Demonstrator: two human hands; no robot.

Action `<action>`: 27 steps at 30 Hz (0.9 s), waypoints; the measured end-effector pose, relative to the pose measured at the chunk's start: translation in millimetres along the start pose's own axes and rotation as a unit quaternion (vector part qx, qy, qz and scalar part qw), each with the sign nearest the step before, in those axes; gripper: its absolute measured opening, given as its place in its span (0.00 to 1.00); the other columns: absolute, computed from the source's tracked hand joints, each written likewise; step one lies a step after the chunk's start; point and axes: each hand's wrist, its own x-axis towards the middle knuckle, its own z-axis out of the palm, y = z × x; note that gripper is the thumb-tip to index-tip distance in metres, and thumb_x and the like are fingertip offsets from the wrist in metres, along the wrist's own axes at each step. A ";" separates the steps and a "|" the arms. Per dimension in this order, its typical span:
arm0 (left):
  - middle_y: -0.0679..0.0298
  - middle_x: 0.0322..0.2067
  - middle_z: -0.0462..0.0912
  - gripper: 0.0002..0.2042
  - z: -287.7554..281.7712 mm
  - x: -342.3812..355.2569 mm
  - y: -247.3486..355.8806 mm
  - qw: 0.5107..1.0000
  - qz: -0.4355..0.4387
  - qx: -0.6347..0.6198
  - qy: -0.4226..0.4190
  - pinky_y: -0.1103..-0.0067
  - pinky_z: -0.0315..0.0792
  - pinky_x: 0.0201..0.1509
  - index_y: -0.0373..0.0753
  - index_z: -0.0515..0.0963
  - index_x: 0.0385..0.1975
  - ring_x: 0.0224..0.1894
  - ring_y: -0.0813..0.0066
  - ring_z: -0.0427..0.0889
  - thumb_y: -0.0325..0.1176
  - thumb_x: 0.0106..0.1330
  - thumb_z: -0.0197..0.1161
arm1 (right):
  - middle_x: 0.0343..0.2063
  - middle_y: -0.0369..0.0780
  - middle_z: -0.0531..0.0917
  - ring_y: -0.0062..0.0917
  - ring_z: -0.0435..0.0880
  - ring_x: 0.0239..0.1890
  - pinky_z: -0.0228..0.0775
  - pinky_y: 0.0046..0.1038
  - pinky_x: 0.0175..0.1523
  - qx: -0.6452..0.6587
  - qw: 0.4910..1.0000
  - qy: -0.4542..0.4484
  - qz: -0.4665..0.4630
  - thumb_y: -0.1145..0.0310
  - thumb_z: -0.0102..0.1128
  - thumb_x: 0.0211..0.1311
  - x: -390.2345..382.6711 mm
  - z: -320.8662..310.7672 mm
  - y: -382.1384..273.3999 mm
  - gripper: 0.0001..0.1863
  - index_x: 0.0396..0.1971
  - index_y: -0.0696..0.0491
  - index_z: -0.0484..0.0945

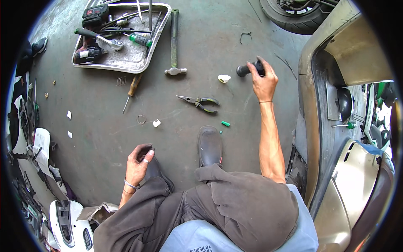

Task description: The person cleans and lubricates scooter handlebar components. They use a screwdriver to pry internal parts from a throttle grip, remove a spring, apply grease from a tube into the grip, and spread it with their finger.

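Note:
My right hand (264, 82) grips a black cylindrical part (243, 70) over the floor at the upper right, beside a small white fitting (223, 78). Below and left of it lie open-jawed pliers (198, 102), a green cap (225, 123) and a small white clip (156, 123). My left hand (138, 164) hangs by my left knee with curled fingers; whether it holds something small and dark is unclear. A hammer (174, 42) and a screwdriver (132, 90) rest near the tray.
A metal tray (113, 66) holds several tools at top left. A tyre (289, 23) sits at top right. Beige vehicle panels (344, 185) line the right side, assorted parts (42, 147) the left. Another person's shoe (40, 45) shows at the far left.

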 end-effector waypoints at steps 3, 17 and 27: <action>0.59 0.40 0.84 0.14 -0.9 -6.8 7.3 0.999 -0.006 0.033 -0.002 0.77 0.77 0.49 0.30 0.78 0.50 0.42 0.73 0.83 0.31 0.68 0.64 | 0.40 0.48 0.85 0.40 0.86 0.40 0.77 0.35 0.48 -0.018 0.994 0.101 0.049 0.61 0.75 0.54 1.2 -16.5 -24.9 0.21 0.45 0.57 0.83; 0.58 0.41 0.85 0.17 -1.7 -1.9 7.7 1.000 -0.005 0.014 -0.005 0.78 0.76 0.52 0.30 0.78 0.51 0.45 0.75 0.83 0.34 0.67 0.67 | 0.34 0.46 0.84 0.38 0.84 0.34 0.77 0.34 0.42 -0.013 0.992 0.124 -0.014 0.63 0.74 0.54 1.5 0.6 -0.7 0.19 0.44 0.55 0.84; 0.58 0.42 0.85 0.18 -7.9 5.1 24.5 1.000 0.008 0.017 -0.015 0.78 0.77 0.50 0.30 0.77 0.51 0.44 0.75 0.83 0.34 0.66 0.67 | 0.30 0.38 0.80 0.23 0.79 0.26 0.71 0.26 0.31 0.310 0.904 0.145 0.256 0.65 0.66 0.66 -0.3 -52.4 -49.1 0.14 0.42 0.60 0.78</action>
